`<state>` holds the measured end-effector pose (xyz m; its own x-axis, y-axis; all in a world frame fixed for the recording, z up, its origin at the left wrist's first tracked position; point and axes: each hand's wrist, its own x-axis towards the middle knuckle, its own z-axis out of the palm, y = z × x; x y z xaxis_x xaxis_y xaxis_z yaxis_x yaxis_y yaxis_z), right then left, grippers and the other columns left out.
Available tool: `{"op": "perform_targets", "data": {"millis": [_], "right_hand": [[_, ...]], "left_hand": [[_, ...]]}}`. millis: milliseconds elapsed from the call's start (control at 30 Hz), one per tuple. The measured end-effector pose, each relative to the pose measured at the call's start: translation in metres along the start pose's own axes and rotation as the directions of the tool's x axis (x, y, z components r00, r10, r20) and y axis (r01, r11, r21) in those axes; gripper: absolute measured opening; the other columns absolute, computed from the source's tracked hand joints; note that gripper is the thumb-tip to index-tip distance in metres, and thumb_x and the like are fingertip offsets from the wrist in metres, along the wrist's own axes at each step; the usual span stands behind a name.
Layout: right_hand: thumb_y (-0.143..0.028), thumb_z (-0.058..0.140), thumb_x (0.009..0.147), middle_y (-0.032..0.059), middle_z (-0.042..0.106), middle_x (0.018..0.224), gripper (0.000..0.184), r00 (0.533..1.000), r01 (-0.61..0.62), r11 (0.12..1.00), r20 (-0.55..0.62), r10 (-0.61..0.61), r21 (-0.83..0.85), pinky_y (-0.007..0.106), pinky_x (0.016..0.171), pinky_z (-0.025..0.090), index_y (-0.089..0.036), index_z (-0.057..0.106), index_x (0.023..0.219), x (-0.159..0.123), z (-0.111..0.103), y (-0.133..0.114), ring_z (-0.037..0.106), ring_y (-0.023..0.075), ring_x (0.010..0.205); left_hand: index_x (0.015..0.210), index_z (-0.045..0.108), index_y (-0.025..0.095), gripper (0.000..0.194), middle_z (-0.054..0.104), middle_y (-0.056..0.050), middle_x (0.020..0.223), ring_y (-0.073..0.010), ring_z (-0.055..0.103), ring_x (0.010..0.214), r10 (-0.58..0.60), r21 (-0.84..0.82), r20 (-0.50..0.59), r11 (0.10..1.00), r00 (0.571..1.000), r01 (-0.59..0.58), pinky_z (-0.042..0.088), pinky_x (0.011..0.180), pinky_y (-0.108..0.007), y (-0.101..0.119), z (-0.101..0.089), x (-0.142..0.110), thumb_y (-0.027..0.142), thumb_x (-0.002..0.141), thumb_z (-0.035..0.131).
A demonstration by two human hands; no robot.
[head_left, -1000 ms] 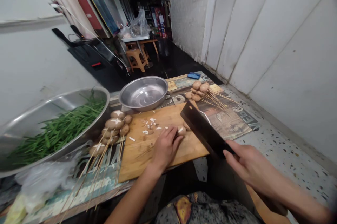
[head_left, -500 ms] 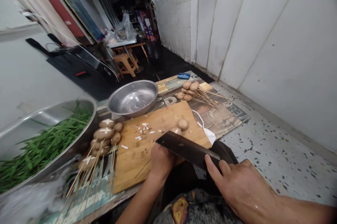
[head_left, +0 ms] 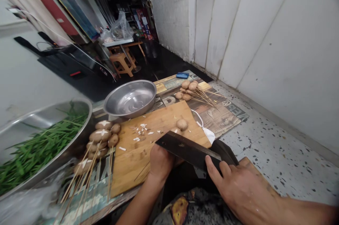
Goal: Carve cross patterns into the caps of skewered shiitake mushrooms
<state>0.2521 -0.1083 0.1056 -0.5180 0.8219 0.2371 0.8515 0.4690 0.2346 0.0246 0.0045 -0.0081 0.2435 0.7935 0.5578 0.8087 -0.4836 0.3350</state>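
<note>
My right hand (head_left: 238, 189) grips a dark cleaver (head_left: 188, 151) by its handle, the blade lying flat above the near edge of a wooden cutting board (head_left: 156, 140). My left hand (head_left: 160, 163) is curled under the blade at the board's near edge; what it holds is hidden. A loose mushroom (head_left: 182, 124) lies on the board's right side, and white trimmings (head_left: 141, 131) are scattered near its middle.
Skewered mushrooms (head_left: 102, 135) lie left of the board, more skewered mushrooms (head_left: 189, 89) at the far right. An empty steel bowl (head_left: 129, 98) sits behind the board. A large steel basin (head_left: 16, 133) holds green stalks. A blue object (head_left: 182, 75) lies at the table's far end.
The cleaver swung from upright at the right to flat over the board's near edge. My left hand drew back from the mushroom toward me, and the view shifted left.
</note>
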Motion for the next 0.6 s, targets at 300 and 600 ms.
{"op": "perform_targets", "data": {"millis": [300, 600], "right_hand": [[-0.006, 0.058, 0.071, 0.0036, 0.059, 0.053, 0.044, 0.998, 0.047, 0.995, 0.043, -0.043, -0.092, 0.028, 0.039, 0.030, -0.011, 0.069, 0.114, -0.002, -0.001, -0.003, 0.052, 0.0180, 0.036], [-0.007, 0.057, 0.082, 0.0069, 0.065, 0.064, 0.042, 0.981, -0.074, 0.997, 0.177, 0.074, -0.006, 0.027, 0.040, 0.027, -0.012, 0.063, 0.124, 0.016, 0.006, -0.025, 0.055, 0.0180, 0.044]], "left_hand": [[0.102, 0.069, 0.022, 0.021, 0.076, -0.008, 0.097, -0.0264, 0.072, 0.092, -0.007, -0.026, -0.041, 1.000, 0.999, 0.006, 0.059, 0.079, -0.037, 0.002, 0.000, 0.002, 0.022, 0.091, 0.051], [0.093, 0.071, 0.018, 0.018, 0.076, -0.011, 0.086, -0.0291, 0.072, 0.079, 0.103, 0.049, -0.007, 0.994, 0.995, -0.103, 0.056, 0.068, -0.037, -0.002, 0.000, 0.001, 0.015, 0.084, 0.056]]}}
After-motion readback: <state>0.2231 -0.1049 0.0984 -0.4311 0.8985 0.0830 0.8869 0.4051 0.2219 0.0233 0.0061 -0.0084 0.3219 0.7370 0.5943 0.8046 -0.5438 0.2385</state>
